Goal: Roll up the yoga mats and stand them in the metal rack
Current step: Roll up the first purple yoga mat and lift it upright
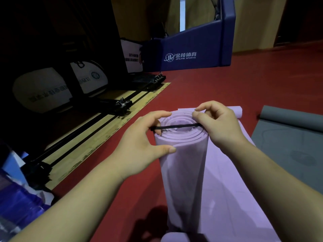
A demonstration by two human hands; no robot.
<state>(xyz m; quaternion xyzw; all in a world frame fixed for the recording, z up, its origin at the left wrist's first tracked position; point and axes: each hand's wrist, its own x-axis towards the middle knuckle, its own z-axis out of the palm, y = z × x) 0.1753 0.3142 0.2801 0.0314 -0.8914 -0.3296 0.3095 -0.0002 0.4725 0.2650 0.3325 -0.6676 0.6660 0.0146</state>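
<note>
Upright between both hands, the rolled purple mat (185, 172) has its spiral top end facing the camera and its lower end on a flat purple mat (236, 180) spread over the red floor (201, 84). The left hand (145, 142) has its grip closed on the roll's top, thumb pressed against the side and fingers curled over the rim. A black elastic band (178, 126) is stretched straight across the spiral, one end caught at those left fingers. The right hand (216, 123) pinches the other end at the rim's right side, fingers curled tight. The flat mat's far edge curls up behind the hands.

Another small purple roll (174, 237) lies at the bottom edge, just beside the upright roll's foot. To the right a grey mat (288, 145) lies on the floor, its far end partly rolled. On the left runs a wooden floor strip (108, 123) carrying black metal frames (122, 103), with white signs (42, 89) in shadow behind. A blue padded base (188, 53) stands farther back.
</note>
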